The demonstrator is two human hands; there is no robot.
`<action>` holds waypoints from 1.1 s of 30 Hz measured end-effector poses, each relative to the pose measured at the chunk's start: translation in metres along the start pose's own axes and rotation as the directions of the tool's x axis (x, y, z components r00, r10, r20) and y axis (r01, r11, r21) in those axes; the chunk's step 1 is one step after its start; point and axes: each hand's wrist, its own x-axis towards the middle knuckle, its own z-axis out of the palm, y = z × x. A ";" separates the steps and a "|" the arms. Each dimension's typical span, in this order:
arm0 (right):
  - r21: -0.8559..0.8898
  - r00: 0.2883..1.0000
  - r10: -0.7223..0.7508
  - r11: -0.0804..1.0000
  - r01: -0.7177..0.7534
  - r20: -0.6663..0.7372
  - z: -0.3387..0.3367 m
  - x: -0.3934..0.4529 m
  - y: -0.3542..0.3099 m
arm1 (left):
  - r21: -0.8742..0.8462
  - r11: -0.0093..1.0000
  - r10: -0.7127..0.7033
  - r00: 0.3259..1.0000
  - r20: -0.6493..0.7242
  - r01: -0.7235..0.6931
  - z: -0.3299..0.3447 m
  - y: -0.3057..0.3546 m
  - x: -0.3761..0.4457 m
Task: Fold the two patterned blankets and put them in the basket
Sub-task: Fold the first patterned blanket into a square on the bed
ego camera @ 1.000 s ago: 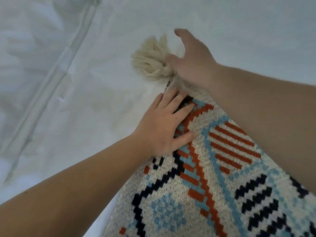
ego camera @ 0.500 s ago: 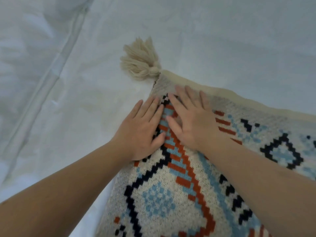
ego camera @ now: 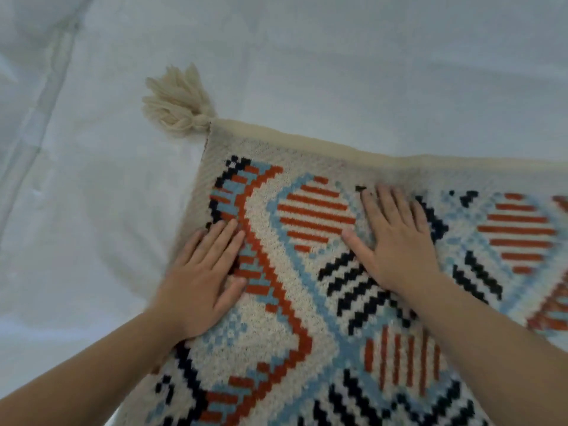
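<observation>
Both flat, empty palms, left hand (ego camera: 203, 281) and right hand (ego camera: 396, 241), have spread apart mid-frame, smoothing the blanket (ego camera: 307, 302); folding continues.

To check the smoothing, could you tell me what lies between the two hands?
Head view: only patterned blanket between left hand and right hand.

Illumination was soft, even and cool, with only faint shadows beneath the hands. The right hand (ego camera: 396, 238) and the right edge were motion-blurred. Wide-angle distortion bent the frame margins.
</observation>
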 end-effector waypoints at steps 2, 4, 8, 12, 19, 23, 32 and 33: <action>0.000 0.992 0.127 0.992 -0.127 -0.011 0.005 -0.018 0.047 | 0.041 0.996 -0.076 0.997 0.020 0.076 0.005 -0.015 -0.020; 0.016 0.973 0.231 0.973 -0.231 -0.005 0.004 -0.039 0.075 | 0.006 0.990 -0.143 0.990 0.007 0.143 -0.004 -0.009 -0.024; 0.191 0.980 0.169 0.971 -0.147 -0.107 -0.008 -0.063 0.060 | -0.058 0.998 -0.031 0.992 -0.120 0.025 -0.030 0.086 0.023; 0.187 0.990 0.031 0.982 -0.006 -0.134 0.022 -0.110 0.067 | -0.076 0.983 0.161 0.985 -0.063 -0.166 -0.017 0.188 0.075; 0.088 0.958 0.287 0.953 -0.288 0.026 0.065 -0.202 0.199 | 0.097 0.994 0.041 0.998 0.055 -0.046 0.005 0.185 0.061; 0.197 0.956 0.295 0.936 -0.291 0.013 0.062 -0.218 0.191 | 0.000 0.998 0.069 0.996 0.064 -0.069 0.001 0.256 0.053; 0.179 0.948 0.317 0.933 -0.312 -0.001 0.110 -0.302 0.257 | 0.122 0.986 0.097 0.984 0.149 -0.116 0.033 0.253 -0.032; 0.193 0.946 0.324 0.928 -0.317 -0.005 0.111 -0.305 0.258 | 0.129 0.988 0.067 0.986 0.154 -0.088 0.034 0.247 -0.043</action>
